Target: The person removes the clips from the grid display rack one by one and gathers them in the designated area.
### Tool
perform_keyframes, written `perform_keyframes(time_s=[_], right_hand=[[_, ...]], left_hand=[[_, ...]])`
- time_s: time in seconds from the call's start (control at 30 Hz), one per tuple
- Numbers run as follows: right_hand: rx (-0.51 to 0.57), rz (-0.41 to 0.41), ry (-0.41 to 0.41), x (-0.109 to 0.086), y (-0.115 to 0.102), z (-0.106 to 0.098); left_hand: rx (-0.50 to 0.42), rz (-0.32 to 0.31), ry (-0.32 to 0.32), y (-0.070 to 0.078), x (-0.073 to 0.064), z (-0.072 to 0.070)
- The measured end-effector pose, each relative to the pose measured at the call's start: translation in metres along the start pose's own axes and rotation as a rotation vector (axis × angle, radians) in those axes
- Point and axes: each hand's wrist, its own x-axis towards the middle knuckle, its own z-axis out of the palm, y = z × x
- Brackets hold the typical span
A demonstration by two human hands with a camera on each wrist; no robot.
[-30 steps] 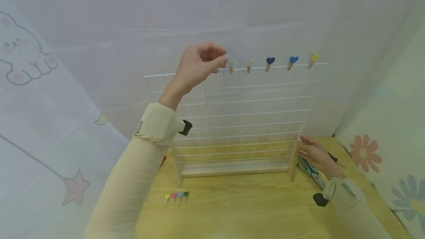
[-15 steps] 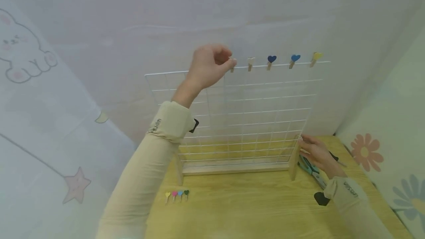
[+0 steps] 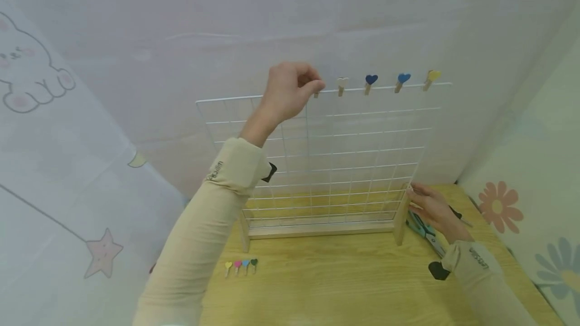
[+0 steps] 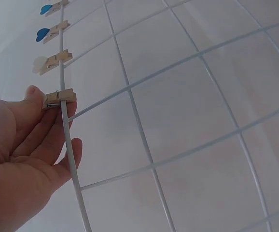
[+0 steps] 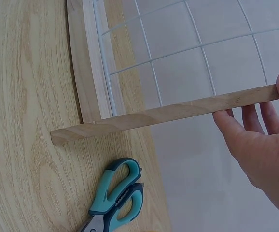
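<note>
In the left wrist view, my left hand [image 4: 23, 140] pinches a small wooden clothespin [image 4: 64, 95] between thumb and fingers. The clothespin is clipped on the top wire of a white wire grid [image 3: 333, 154], and the thumb mostly hides its pale heart. To its right along that wire sit clothespins with a white heart [image 3: 342, 83], a dark blue heart [image 3: 371, 80], a blue heart [image 3: 403, 79] and a yellow heart [image 3: 433, 76]. My right hand [image 5: 260, 145] grips the upper end of the stand's right wooden post [image 5: 168, 112], thumb on one side, fingers on the other.
Several heart clothespins [image 3: 237, 264] lie in a row on the wooden table [image 3: 317, 286], front left of the stand. Teal-handled scissors [image 5: 125, 191] lie beside the right post. A dark-handled tool [image 3: 458, 215] lies behind the right hand. A pale curtain [image 3: 408, 9] hangs behind the grid.
My left hand has moved right along the top wire, and its thumb now covers the heart of the leftmost clothespin. The right hand keeps its grip on the post.
</note>
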Motion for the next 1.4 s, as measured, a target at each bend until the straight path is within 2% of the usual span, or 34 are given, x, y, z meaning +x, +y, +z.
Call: perform_keyframes(time_s=[0.37,0.53,0.63,0.8,0.93,1.07,1.27,1.4], right_hand=[[-0.003,-0.010,-0.002,0.000,0.000,0.000],[-0.001,-0.010,0.003,0.000,0.002,-0.001],[-0.004,-0.008,0.003,0.000,0.002,-0.001],[0.003,-0.018,-0.002,0.001,0.001,-0.001],[-0.001,-0.010,-0.006,0.002,0.001,-0.002],[0.006,-0.006,-0.004,0.002,0.001,-0.003],[0.004,-0.002,0.007,0.002,0.002,-0.004],[-0.005,-0.001,0.012,0.003,0.002,-0.003]], left_hand=[[0.022,0.001,0.033,0.000,0.000,0.002],[-0.010,0.011,0.104,0.000,0.000,0.002],[-0.050,0.029,0.138,-0.001,-0.003,-0.001],[-0.191,0.062,0.209,-0.009,-0.011,-0.008],[-0.297,0.045,0.260,-0.015,-0.017,-0.014],[-0.374,0.012,0.236,-0.020,-0.026,-0.017],[-0.370,-0.056,0.124,-0.028,-0.048,-0.017],[-0.397,-0.084,0.109,-0.034,-0.061,-0.018]])
